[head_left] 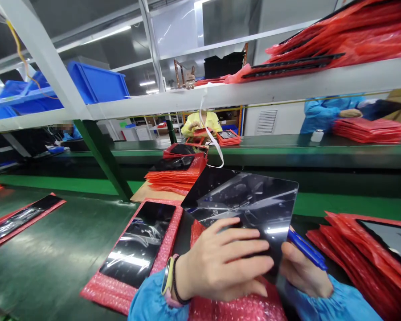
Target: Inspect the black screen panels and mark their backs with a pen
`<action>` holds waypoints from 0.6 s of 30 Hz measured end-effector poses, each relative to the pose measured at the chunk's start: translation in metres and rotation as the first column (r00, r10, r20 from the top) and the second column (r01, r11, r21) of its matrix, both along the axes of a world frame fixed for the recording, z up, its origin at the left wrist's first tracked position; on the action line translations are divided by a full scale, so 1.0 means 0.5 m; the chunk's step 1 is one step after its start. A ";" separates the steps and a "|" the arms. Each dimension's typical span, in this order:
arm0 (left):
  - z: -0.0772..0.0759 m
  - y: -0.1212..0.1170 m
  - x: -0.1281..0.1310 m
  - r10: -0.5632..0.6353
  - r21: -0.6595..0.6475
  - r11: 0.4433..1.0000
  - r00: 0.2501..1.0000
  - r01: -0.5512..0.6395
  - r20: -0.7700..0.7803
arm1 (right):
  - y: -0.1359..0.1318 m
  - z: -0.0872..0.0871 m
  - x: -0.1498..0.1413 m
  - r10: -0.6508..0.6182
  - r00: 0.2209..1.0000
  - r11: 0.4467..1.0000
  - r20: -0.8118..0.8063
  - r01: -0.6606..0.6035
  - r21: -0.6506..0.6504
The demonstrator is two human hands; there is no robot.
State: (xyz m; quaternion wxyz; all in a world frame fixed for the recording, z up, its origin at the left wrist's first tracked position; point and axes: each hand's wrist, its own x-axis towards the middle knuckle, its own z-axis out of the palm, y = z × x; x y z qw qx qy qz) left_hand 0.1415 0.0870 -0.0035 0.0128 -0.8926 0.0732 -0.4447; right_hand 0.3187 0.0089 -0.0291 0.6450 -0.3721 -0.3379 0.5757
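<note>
A glossy black screen panel (250, 200), its face covered with bubbly marks and light reflections, is tilted up in front of me. My left hand (223, 263), with a watch on its wrist, lies across the panel's lower face, fingers stretched out and apart. At the lower right edge, my right hand (302, 269) grips the panel and also holds a blue pen (308, 250). Red bubble wrap (240, 307) is under the panel. Just left, another black panel (138, 245) rests on a red bubble bag.
Stacked red bags with panels stand at the right (357, 249) and ahead (177, 174). A green post (102, 158) supports a white shelf (173, 100) with blue bins (96, 82). A white strap (215, 142) hangs down. Co-workers (203, 120) sit beyond the bench.
</note>
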 end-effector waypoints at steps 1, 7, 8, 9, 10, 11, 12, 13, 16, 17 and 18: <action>0.003 -0.008 -0.002 -0.035 -0.027 0.999 0.999 0.034 -0.022 | -0.002 -0.002 -0.003 0.013 1.000 1.000 -0.021 -0.013 -0.012; -0.012 -0.024 -0.019 0.075 -0.474 0.880 0.991 -0.013 0.112 | -0.006 -0.014 -0.003 0.030 0.999 0.999 -0.021 -0.029 0.025; -0.016 -0.020 -0.021 0.159 -0.591 0.806 0.976 -0.043 0.146 | -0.007 -0.014 -0.003 0.019 1.000 0.999 -0.017 -0.019 0.027; -0.019 -0.015 -0.022 0.232 -0.704 0.708 0.961 -0.059 0.153 | -0.008 -0.013 -0.003 0.007 1.000 1.000 -0.018 -0.007 0.027; -0.021 -0.008 -0.023 0.281 -0.800 0.597 0.950 -0.062 0.135 | -0.009 -0.013 -0.004 -0.008 1.000 1.000 -0.025 0.008 0.028; -0.020 0.001 -0.024 0.300 -0.871 0.488 0.947 -0.052 0.112 | -0.011 -0.012 -0.005 -0.025 0.999 0.999 -0.038 0.026 0.034; -0.018 0.010 -0.025 0.299 -0.920 0.390 0.950 -0.032 0.094 | -0.013 -0.012 -0.005 -0.045 0.998 0.998 -0.052 0.047 0.048; -0.015 0.020 -0.025 0.286 -0.950 0.312 0.954 -0.004 0.090 | -0.016 -0.012 -0.004 -0.065 0.996 0.996 -0.063 0.069 0.062; -0.009 0.047 -0.026 0.232 -0.987 0.135 0.965 0.090 0.119 | -0.026 -0.019 0.006 -0.112 0.993 0.992 -0.026 0.113 0.048; -0.009 0.053 -0.025 0.208 -0.987 0.085 0.966 0.138 0.153 | -0.029 -0.022 0.010 -0.125 0.992 0.992 0.016 0.125 0.029; -0.010 0.058 -0.024 0.178 -0.980 0.032 0.963 0.198 0.200 | -0.032 -0.026 0.014 -0.143 0.987 0.990 0.078 0.142 0.026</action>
